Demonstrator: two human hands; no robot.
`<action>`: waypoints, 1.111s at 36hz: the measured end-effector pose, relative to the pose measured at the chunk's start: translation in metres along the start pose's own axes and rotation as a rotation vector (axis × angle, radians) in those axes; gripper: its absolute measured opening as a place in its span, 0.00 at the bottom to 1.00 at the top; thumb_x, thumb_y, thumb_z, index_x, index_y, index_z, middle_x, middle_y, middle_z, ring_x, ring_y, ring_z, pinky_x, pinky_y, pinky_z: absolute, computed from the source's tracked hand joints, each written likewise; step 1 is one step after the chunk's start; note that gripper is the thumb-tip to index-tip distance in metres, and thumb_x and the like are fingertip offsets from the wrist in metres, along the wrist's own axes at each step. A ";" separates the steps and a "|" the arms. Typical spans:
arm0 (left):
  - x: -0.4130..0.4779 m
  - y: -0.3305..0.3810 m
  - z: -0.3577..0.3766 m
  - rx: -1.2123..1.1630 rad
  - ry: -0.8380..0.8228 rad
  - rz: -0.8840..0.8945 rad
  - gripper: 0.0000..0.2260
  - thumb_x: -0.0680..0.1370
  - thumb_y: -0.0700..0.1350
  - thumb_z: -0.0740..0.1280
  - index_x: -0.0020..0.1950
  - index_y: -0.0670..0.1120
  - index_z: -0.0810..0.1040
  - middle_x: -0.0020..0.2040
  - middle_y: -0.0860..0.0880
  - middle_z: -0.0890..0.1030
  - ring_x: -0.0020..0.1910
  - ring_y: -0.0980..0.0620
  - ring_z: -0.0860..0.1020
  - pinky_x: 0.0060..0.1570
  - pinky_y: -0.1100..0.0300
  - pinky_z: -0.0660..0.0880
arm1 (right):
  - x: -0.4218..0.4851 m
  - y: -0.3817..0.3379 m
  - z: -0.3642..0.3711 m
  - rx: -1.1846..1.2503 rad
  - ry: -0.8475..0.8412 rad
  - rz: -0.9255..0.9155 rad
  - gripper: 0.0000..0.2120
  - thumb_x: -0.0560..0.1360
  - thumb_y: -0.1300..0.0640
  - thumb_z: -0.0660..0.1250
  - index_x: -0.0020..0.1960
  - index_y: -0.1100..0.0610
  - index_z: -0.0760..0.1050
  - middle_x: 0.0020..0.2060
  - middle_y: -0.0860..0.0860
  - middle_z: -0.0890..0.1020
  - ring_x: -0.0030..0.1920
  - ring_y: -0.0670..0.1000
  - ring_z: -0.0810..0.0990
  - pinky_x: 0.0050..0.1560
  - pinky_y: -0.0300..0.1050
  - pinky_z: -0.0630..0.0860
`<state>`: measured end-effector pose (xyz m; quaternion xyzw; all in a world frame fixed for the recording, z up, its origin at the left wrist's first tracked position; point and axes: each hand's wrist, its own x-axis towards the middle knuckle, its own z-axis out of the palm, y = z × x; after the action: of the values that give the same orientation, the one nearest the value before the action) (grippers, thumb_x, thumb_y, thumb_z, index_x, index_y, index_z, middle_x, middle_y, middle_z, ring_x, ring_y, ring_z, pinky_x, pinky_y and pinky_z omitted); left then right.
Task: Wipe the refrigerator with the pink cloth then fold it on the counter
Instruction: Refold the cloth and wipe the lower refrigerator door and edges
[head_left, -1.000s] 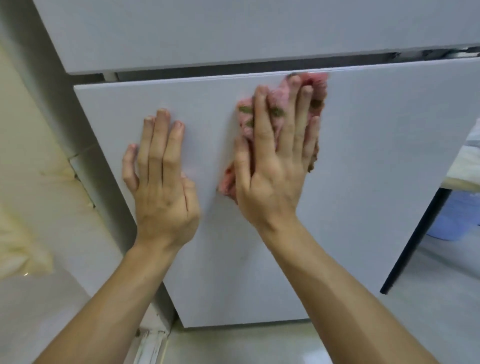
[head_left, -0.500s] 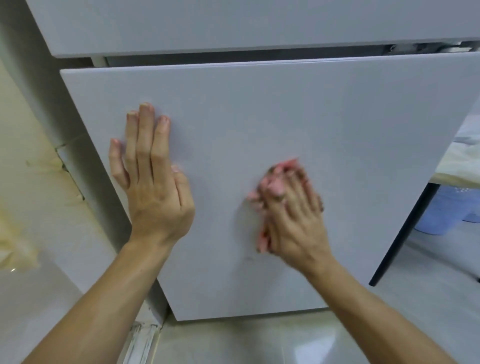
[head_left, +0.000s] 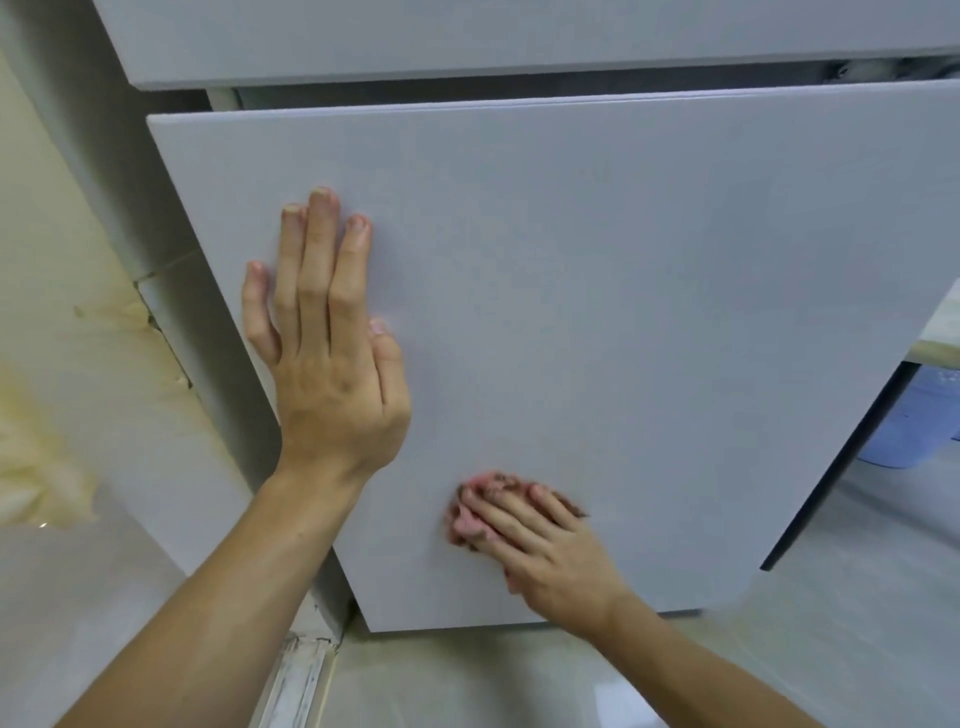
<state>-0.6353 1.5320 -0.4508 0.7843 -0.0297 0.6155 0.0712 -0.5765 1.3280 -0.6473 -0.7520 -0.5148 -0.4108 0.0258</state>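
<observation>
While the left hand (head_left: 332, 374) stays flat on the left part of the refrigerator's lower door (head_left: 649, 312), the right hand (head_left: 550, 551) has carried the pink cloth (head_left: 467, 514) down that panel. A second ago the cloth was pressed against the door's top edge, half a second ago it was at mid-height, and now it sits near the bottom edge, to the right of the left wrist and lower than it. That reads as one top-to-bottom stroke close to its end, so the wiping step is under way. The wide right part of the panel is probably still to do, and the folding has not begun.

The left fingers are straight and pressed together, with the thumb lying alongside, and they brace the door. The right fingers lie nearly straight and slightly spread over the bunched cloth, pressing it to the panel. I cannot tell where the right thumb is.

I count two hands, one cloth and two refrigerator panels, the lower door and the upper door (head_left: 467, 36) beyond it. One blue tub (head_left: 914, 426) stands on the floor at far right, under a pale ledge (head_left: 943, 332) that may be the counter.
</observation>
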 end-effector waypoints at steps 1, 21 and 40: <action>0.000 0.000 0.000 0.000 0.001 -0.002 0.30 0.78 0.34 0.62 0.82 0.38 0.63 0.83 0.37 0.61 0.84 0.38 0.57 0.81 0.37 0.48 | -0.009 0.000 0.000 -0.012 -0.050 -0.019 0.32 0.74 0.59 0.64 0.78 0.52 0.66 0.82 0.50 0.59 0.85 0.50 0.51 0.84 0.51 0.46; -0.008 -0.043 -0.022 0.058 -0.023 -0.063 0.29 0.82 0.39 0.58 0.83 0.36 0.57 0.83 0.35 0.59 0.84 0.39 0.55 0.83 0.44 0.47 | 0.212 0.017 -0.104 0.085 0.633 0.527 0.26 0.84 0.61 0.63 0.80 0.60 0.64 0.80 0.66 0.61 0.82 0.65 0.59 0.83 0.61 0.52; -0.008 -0.055 -0.026 0.026 -0.042 -0.069 0.30 0.83 0.40 0.58 0.83 0.34 0.54 0.84 0.34 0.56 0.84 0.37 0.54 0.84 0.42 0.47 | 0.245 0.009 -0.113 0.125 0.662 0.637 0.24 0.85 0.62 0.59 0.80 0.60 0.66 0.80 0.66 0.63 0.82 0.65 0.60 0.83 0.63 0.52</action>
<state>-0.6546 1.5900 -0.4570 0.7986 0.0040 0.5963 0.0817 -0.6043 1.4560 -0.4114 -0.6981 -0.2461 -0.5687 0.3587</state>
